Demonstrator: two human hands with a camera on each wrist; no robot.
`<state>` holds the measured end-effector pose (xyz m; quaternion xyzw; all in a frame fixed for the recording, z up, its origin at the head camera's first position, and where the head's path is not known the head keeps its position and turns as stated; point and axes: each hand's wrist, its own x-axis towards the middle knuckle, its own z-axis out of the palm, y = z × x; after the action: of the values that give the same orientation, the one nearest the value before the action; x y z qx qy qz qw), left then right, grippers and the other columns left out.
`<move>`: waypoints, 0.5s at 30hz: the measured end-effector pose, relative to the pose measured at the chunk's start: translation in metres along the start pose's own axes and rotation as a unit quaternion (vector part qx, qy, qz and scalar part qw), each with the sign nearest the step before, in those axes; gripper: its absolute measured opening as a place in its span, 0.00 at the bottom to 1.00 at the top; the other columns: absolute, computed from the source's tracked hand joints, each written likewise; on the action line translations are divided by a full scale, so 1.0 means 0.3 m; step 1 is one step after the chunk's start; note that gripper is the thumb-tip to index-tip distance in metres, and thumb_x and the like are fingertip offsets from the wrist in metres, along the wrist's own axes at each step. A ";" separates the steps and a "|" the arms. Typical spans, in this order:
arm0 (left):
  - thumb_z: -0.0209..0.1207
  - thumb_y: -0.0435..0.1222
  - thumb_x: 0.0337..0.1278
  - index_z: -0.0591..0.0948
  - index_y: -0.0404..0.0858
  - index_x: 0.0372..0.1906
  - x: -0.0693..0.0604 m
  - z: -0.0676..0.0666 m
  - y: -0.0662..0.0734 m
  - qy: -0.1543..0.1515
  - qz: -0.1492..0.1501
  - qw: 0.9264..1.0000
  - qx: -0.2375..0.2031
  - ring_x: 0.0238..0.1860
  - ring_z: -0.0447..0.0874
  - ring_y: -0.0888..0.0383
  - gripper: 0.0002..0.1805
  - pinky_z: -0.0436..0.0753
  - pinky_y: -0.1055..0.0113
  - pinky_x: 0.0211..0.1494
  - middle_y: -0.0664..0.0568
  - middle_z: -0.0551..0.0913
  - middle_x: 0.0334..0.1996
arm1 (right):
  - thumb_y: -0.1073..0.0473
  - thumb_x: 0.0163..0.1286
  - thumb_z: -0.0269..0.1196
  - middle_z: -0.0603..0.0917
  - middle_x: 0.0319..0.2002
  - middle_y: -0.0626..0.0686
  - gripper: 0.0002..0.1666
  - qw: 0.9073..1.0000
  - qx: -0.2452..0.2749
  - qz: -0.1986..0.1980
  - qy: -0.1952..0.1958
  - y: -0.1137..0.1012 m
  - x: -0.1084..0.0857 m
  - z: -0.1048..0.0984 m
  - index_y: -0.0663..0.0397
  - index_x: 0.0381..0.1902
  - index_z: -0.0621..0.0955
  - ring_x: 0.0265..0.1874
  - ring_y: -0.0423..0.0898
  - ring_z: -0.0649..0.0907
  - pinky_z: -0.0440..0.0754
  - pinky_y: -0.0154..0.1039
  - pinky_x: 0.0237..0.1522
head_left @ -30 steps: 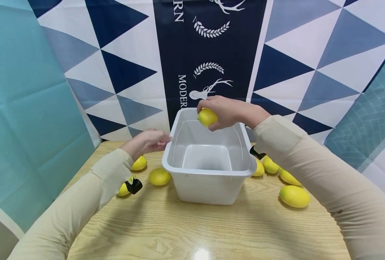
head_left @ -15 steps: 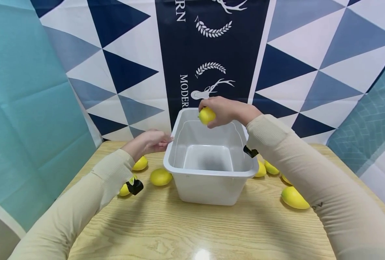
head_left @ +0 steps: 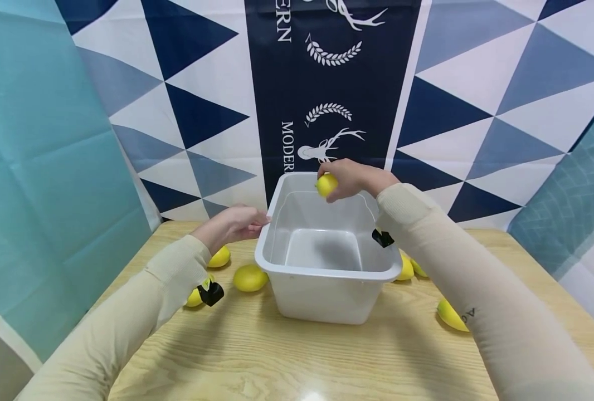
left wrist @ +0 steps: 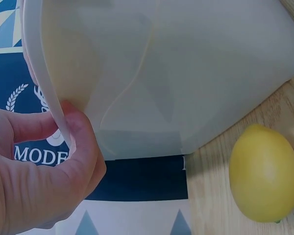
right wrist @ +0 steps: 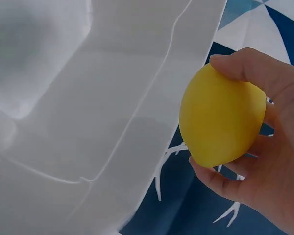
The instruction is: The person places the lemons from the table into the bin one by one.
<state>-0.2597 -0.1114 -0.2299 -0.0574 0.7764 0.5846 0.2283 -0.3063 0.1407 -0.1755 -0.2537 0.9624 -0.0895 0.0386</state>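
Observation:
A grey-white plastic basin (head_left: 322, 298) stands on the wooden table, its inside bare in the head view. My left hand (head_left: 238, 221) pinches the basin's left rim between thumb and fingers, as the left wrist view also shows. Over the basin's back edge my right hand (head_left: 349, 179) grips a yellow lemon (right wrist: 223, 115), thumb on one side and fingers on the other. The lemon is held above the rim, apart from the basin floor. Close to the basin's left wall lies another lemon (left wrist: 265, 174) on the table.
More lemons lie left of the basin, including one lemon (head_left: 219, 257) partly behind the left wrist. To the right, a lemon (head_left: 449, 315) and others are partly covered by the right sleeve. A patterned cloth (head_left: 212, 111) hangs behind the table (head_left: 257, 362).
The right forearm has swung inward, covering more of the lemons on the right. The right hand still holds its lemon over the basin's back; the left hand stays on the rim. The view tilts slightly.

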 end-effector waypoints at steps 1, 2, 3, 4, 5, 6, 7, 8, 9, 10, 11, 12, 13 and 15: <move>0.53 0.32 0.66 0.71 0.33 0.63 -0.001 0.001 -0.001 0.000 0.000 1.000 0.001 0.47 0.75 0.55 0.21 0.78 0.66 0.64 0.47 0.73 0.53 | 0.60 0.57 0.68 0.78 0.53 0.56 0.30 1.000 0.001 0.006 -0.002 0.005 0.003 0.002 0.49 0.58 0.73 0.49 0.53 0.74 0.77 0.48 0.55; 0.53 0.32 0.66 0.71 0.34 0.63 -0.001 0.001 -0.001 -0.001 -0.001 1.000 0.000 0.47 0.75 0.55 0.21 0.78 0.66 0.64 0.47 0.73 0.53 | 0.59 0.57 0.68 0.77 0.53 0.57 0.30 1.000 0.001 0.011 -0.004 0.010 0.008 0.005 0.50 0.58 0.72 0.49 0.54 0.74 0.77 0.49 0.55; 0.53 0.32 0.66 0.71 0.34 0.63 -0.002 0.002 -0.001 -0.002 -0.002 1.000 0.000 0.47 0.74 0.55 0.21 0.78 0.66 0.64 0.47 0.73 0.53 | 0.59 0.58 0.68 0.77 0.53 0.57 0.30 1.000 0.002 0.017 -0.006 0.015 0.012 0.007 0.50 0.59 0.72 0.49 0.54 0.74 0.77 0.49 0.55; 0.53 0.32 0.66 0.71 0.34 0.63 -0.003 0.002 0.000 -0.003 -0.002 1.000 -0.001 0.48 0.74 0.55 0.21 0.78 0.66 0.64 0.47 0.73 0.54 | 0.59 0.58 0.67 0.77 0.54 0.57 0.31 1.000 0.005 0.024 -0.010 0.020 0.016 0.009 0.50 0.59 0.72 0.50 0.54 0.74 0.77 0.50 0.56; 0.53 0.32 0.66 0.71 0.34 0.63 -0.004 0.002 0.000 -0.003 -0.003 1.000 -0.001 0.48 0.74 0.55 0.21 0.78 0.66 0.65 0.47 0.73 0.54 | 0.58 0.58 0.67 0.77 0.54 0.57 0.31 0.999 0.006 0.032 -0.013 0.024 0.020 0.010 0.50 0.59 0.72 0.50 0.54 0.73 0.77 0.50 0.56; 0.53 0.31 0.66 0.70 0.34 0.63 -0.004 0.002 0.000 -0.005 -0.003 1.000 -0.002 0.48 0.74 0.55 0.21 0.78 0.66 0.65 0.47 0.73 0.54 | 0.58 0.58 0.67 0.77 0.54 0.57 0.31 0.999 0.008 0.039 -0.016 0.029 0.024 0.012 0.50 0.60 0.71 0.50 0.54 0.73 0.77 0.50 0.56; 0.53 0.32 0.66 0.70 0.34 0.63 -0.004 0.002 0.000 -0.006 -0.003 1.000 -0.003 0.48 0.74 0.55 0.22 0.78 0.66 0.65 0.47 0.73 0.55 | 0.58 0.58 0.67 0.76 0.55 0.58 0.31 0.999 0.010 0.046 -0.019 0.032 0.028 0.014 0.50 0.60 0.71 0.50 0.54 0.73 0.77 0.50 0.57; 0.53 0.32 0.66 0.70 0.34 0.63 -0.004 0.002 0.000 -0.006 -0.003 1.000 -0.002 0.48 0.74 0.55 0.22 0.77 0.65 0.65 0.47 0.73 0.55 | 0.58 0.59 0.67 0.76 0.55 0.58 0.32 0.998 0.012 0.051 -0.022 0.035 0.033 0.016 0.50 0.60 0.70 0.50 0.54 0.73 0.77 0.50 0.57; 0.53 0.32 0.66 0.70 0.33 0.63 -0.004 0.001 0.001 -0.006 -0.003 1.000 -0.002 0.48 0.74 0.55 0.22 0.77 0.65 0.66 0.47 0.72 0.55 | 0.57 0.59 0.67 0.76 0.55 0.59 0.32 0.998 0.014 0.056 -0.024 0.037 0.036 0.017 0.51 0.60 0.70 0.50 0.54 0.73 0.77 0.50 0.57; 0.52 0.32 0.66 0.70 0.33 0.63 -0.004 0.001 0.001 -0.006 -0.002 1.000 -0.002 0.48 0.74 0.55 0.22 0.77 0.65 0.66 0.47 0.72 0.55 | 0.57 0.59 0.67 0.76 0.55 0.59 0.32 0.998 0.015 0.062 -0.026 0.039 0.040 0.019 0.51 0.60 0.69 0.50 0.54 0.73 0.77 0.50 0.57; 0.52 0.32 0.66 0.70 0.33 0.63 -0.003 0.000 0.001 -0.006 -0.002 1.000 -0.003 0.48 0.74 0.55 0.22 0.77 0.65 0.66 0.47 0.72 0.55 | 0.57 0.59 0.67 0.76 0.55 0.59 0.32 0.997 0.015 0.065 -0.028 0.042 0.043 0.021 0.51 0.60 0.69 0.50 0.54 0.73 0.77 0.50 0.56; 0.52 0.32 0.66 0.70 0.33 0.64 -0.003 0.000 0.001 -0.007 -0.001 1.000 -0.002 0.48 0.74 0.55 0.22 0.77 0.65 0.66 0.47 0.72 0.55 | 0.57 0.59 0.67 0.75 0.55 0.59 0.32 0.997 0.016 0.071 -0.030 0.044 0.047 0.024 0.51 0.60 0.69 0.50 0.54 0.73 0.76 0.50 0.56; 0.52 0.31 0.66 0.70 0.33 0.64 -0.003 -0.001 0.002 -0.007 -0.001 1.000 -0.002 0.48 0.74 0.55 0.22 0.77 0.65 0.66 0.47 0.72 0.55 | 0.56 0.59 0.66 0.75 0.55 0.59 0.32 0.997 0.015 0.076 -0.032 0.046 0.051 0.026 0.51 0.60 0.69 0.50 0.54 0.73 0.76 0.50 0.56; 0.52 0.31 0.66 0.70 0.33 0.64 -0.002 -0.002 0.002 -0.011 -0.001 1.000 -0.001 0.46 0.74 0.56 0.22 0.79 0.68 0.63 0.47 0.72 0.53 | 0.56 0.59 0.66 0.75 0.55 0.59 0.33 0.995 0.013 0.087 -0.036 0.053 0.058 0.033 0.51 0.61 0.69 0.50 0.54 0.72 0.75 0.49 0.56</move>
<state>-0.2596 -0.1119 -0.2292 -0.0516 0.7735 0.5856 0.2371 -0.3278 0.1443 -0.1887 -0.1713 0.9776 -0.0889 0.0844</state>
